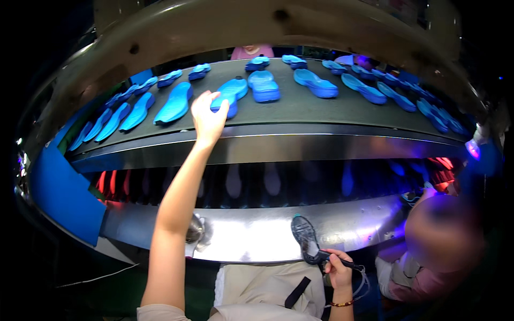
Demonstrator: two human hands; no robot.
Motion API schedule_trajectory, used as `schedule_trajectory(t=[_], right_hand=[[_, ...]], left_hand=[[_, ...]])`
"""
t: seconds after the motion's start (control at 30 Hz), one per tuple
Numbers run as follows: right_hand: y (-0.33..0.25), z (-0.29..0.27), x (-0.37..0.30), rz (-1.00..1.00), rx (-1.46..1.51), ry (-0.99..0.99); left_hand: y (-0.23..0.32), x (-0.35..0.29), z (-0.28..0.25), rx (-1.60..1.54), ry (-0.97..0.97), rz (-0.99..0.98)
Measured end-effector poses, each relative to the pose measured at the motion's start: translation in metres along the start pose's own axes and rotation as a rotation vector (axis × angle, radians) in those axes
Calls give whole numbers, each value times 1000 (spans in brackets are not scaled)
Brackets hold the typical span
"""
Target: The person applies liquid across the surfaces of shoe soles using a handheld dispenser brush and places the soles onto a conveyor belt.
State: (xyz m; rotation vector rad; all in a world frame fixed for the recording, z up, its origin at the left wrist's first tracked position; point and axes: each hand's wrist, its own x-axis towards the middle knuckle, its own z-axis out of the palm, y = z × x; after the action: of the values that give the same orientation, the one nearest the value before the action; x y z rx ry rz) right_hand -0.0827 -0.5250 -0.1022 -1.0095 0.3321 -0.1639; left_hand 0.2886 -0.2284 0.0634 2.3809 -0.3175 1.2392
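Left hand (209,122) out over the dark belt, thumb and fingertips apart at the left side of a blue sole (234,90); whether they pinch it, cannot tell. Sole lies near the middle of the surface's near edge, between a flatter blue sole (174,104) and a thick blue piece (263,87). Right hand (341,274), low, closed on a dark corded handle (342,260) whose tip meets the heel end of a black outsole (304,235) at the near edge of the metal ledge (257,227). Judged: blue sole light, springy foam, smooth-faced, not fragile; best taken across the narrow waist by its side walls. Outsole likely rubbery, bendy, grippier; hold by the rim. Room: bare belt strip runs between the blue row and the near edge; metal rail (321,144) bounds that edge, curved hood (214,35) overhangs the far one. Co-worker (409,286) sits by the ledge's right end, tightening that corner.
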Motion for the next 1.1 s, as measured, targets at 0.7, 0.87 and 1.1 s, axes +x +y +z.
schedule_trajectory(t=[0.7,0.87,1.1], right_hand=[[13,8,10,30,48,-100],[14,12,18,44,50,4],[4,13,21,-93,96,100]], left_hand=[[16,-47,-17,-863,88,-101],[27,-119,-60,-1430,188,-707],[20,-231,-66,-2308,-431,-727]])
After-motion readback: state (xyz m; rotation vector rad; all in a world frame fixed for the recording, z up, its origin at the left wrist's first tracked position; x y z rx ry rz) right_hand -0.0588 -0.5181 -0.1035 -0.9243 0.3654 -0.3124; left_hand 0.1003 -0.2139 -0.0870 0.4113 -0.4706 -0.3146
